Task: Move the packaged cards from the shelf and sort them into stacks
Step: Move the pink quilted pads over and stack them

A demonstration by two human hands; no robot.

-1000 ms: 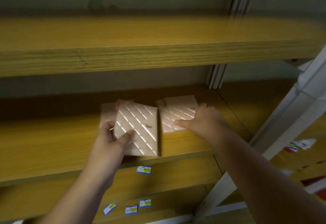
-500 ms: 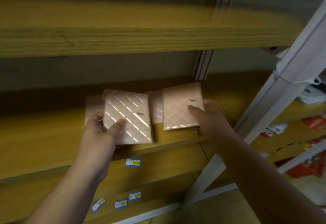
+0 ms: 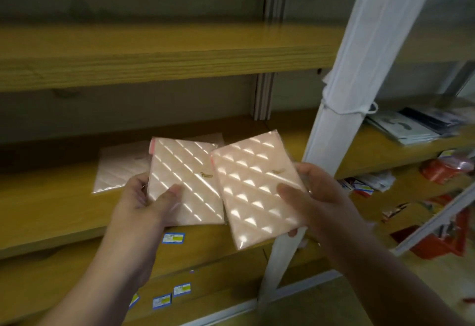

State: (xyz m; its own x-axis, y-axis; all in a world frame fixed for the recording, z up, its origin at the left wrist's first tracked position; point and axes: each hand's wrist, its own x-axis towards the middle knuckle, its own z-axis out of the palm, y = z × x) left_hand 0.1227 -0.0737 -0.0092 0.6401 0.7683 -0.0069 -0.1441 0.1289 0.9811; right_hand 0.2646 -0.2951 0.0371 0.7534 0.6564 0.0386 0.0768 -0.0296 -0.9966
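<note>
While left hand [image 3: 140, 197] grips one pink quilted pack [image 3: 185, 181] and right hand [image 3: 312, 197] grips another [image 3: 257, 192] before shelf [image 3: 51, 205], gold logos unreadable; blue shelf labels [image 3: 174, 238] illegible

Nothing legible anywhere. Small gold script mark on each of the two pink quilted card packs [image 3: 185, 181] [image 3: 259, 192], too blurred to read. Blue-and-white price labels [image 3: 174, 238] on the shelf edge [image 3: 77, 233] and on the lower shelf edge [image 3: 182, 289], print too small to make out.
</note>
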